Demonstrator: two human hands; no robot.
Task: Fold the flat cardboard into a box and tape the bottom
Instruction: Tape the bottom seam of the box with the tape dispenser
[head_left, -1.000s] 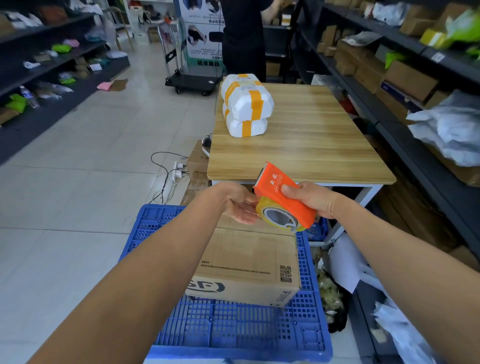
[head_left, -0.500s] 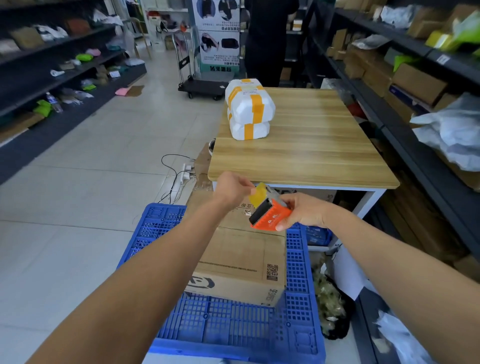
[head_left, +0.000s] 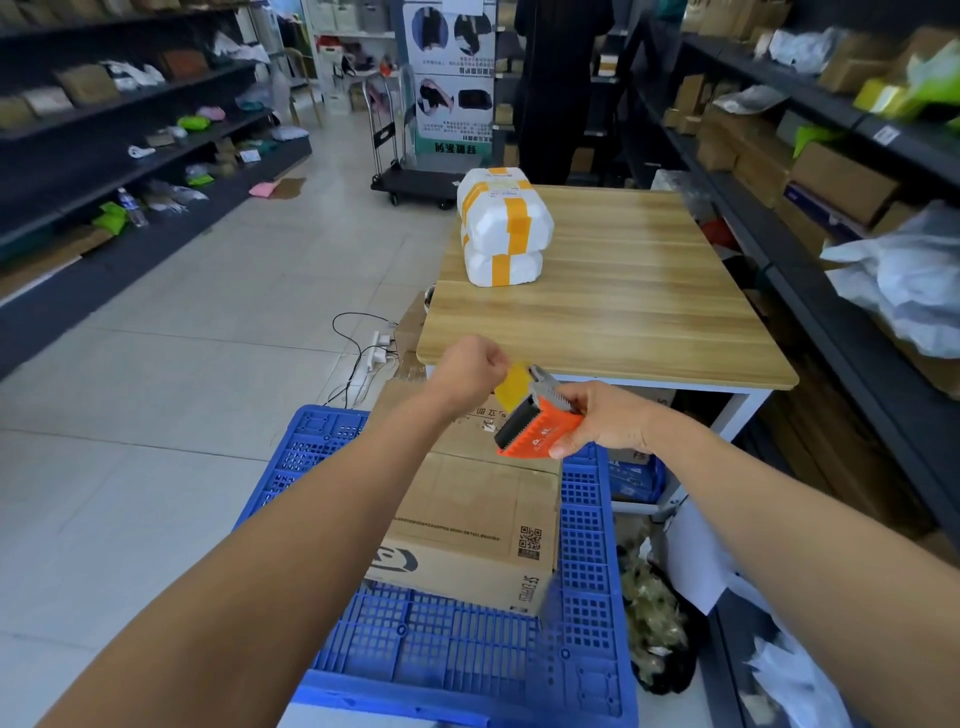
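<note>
1. The cardboard box (head_left: 467, 525) sits on a blue crate (head_left: 467, 644), low in the middle of the view. A printed side with a logo and a QR code faces the camera. Its upper face is plain brown card.
2. Over the far end of the box, the right hand (head_left: 605, 418) holds an orange tape dispenser (head_left: 540, 434). The grip is clamped round the dispenser's body, with the thumb on the near side. The black toothed edge points toward the box's left side.
3. The left hand (head_left: 470, 364) is just left of the dispenser, over the box's far left corner. Its grip is closed in a pinch on the free end of the yellow tape (head_left: 511, 384), and a short strip runs from the fingers to the dispenser.
4. Both hands and the dispenser appear to be held above the box, apart from it.
5. Beyond the box stands the bench (head_left: 623, 312), with a wooden top on a white frame. White parcels (head_left: 501, 228) banded in orange tape are stacked toward its far left corner.
6. Beyond the box and to its left, a power strip (head_left: 371, 353) with dark cables lies on the tiled floor.
7. To the right of the box, beside the crate, there is a black bag (head_left: 660, 639) of crumpled material.
8. Far beyond the box are a trolley (head_left: 410, 182) and a person (head_left: 558, 88) in dark clothes. Dark shelves (head_left: 130, 109) holding packages run along both sides of the aisle.
</note>
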